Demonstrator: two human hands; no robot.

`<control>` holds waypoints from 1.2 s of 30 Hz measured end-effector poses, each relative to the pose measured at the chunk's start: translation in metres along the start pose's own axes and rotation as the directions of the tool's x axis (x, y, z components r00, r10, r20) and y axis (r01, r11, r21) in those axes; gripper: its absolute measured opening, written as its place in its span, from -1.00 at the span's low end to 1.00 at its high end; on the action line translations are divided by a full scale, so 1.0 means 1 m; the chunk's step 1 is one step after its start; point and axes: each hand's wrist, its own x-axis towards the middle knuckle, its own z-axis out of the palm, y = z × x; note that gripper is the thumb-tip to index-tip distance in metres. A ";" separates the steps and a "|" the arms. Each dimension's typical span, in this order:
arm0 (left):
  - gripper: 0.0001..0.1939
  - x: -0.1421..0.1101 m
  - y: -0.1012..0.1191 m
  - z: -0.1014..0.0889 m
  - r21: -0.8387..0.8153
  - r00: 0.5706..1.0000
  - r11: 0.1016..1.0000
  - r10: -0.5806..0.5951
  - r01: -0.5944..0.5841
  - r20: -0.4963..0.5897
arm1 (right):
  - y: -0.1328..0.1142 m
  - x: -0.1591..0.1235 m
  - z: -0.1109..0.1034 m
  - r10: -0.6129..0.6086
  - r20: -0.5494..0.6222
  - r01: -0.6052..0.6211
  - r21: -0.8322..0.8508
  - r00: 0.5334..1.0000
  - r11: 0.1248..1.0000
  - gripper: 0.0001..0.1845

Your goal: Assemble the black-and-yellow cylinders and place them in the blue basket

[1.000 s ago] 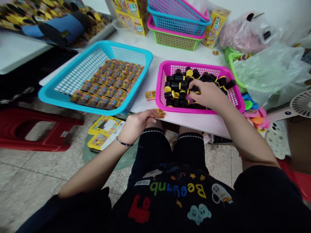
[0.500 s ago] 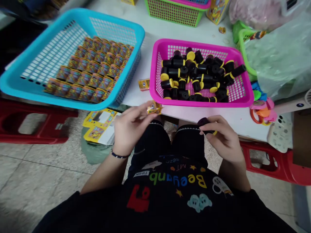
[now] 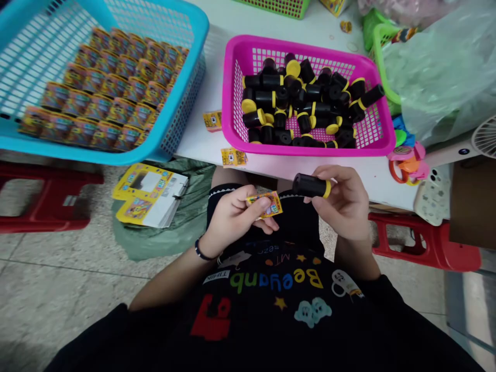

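My left hand [image 3: 232, 219] pinches a small yellow printed card [image 3: 264, 204] between thumb and fingers. My right hand [image 3: 343, 201] holds a black cylinder with a yellow cap [image 3: 311, 186] on its side, close to the card but apart from it. Both hands are above my lap, in front of the table edge. A magenta plastic basket [image 3: 231, 98] on the table is heaped with several more such cylinders [image 3: 294, 106]. A blue basket [image 3: 196, 67] to the left holds neat rows of small printed packets [image 3: 112, 98].
Two small yellow cards [image 3: 212, 121] lie on the white table [image 3: 201, 147]. Printed yellow sheets [image 3: 149, 195] rest on a green bag on the floor. Red stools [image 3: 426, 243] stand at both sides, with a clear plastic bag [image 3: 437, 67] and a small fan [image 3: 484, 137] at right.
My right hand has left the magenta basket and now holds a cylinder up near my left hand. The card has moved right. The view has tilted, shifting the table up and left.
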 end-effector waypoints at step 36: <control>-0.41 -0.013 0.011 -0.011 0.534 0.832 0.669 0.539 -0.517 0.131 | -0.012 -0.006 0.013 0.025 0.172 -0.027 0.007 0.985 1.000 -0.61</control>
